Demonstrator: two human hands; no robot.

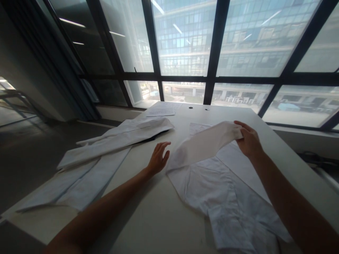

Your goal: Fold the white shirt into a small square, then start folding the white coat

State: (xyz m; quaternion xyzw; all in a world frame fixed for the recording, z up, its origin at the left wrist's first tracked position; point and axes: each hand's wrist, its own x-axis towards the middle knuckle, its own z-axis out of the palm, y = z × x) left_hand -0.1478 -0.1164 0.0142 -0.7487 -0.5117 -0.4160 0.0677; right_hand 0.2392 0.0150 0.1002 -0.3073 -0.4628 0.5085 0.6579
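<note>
A white cloth garment (225, 190) lies spread and creased across the right half of the table. My right hand (249, 139) pinches the end of a long, sleeve-like part (203, 144) of it, lifted off the rest. That raised length slants down to the left, where it joins the garment. Just left of this fold is my left hand (159, 157), over the table with fingers apart and nothing in them. Part of the garment is hidden behind my right forearm.
More white garments (106, 148) lie folded in layers on the table's left side. A printed paper sheet (161, 111) is at the far edge of the white table (227, 113). Large dark-framed windows (185, 77) rise behind it, and a curtain (60, 70) hangs at left.
</note>
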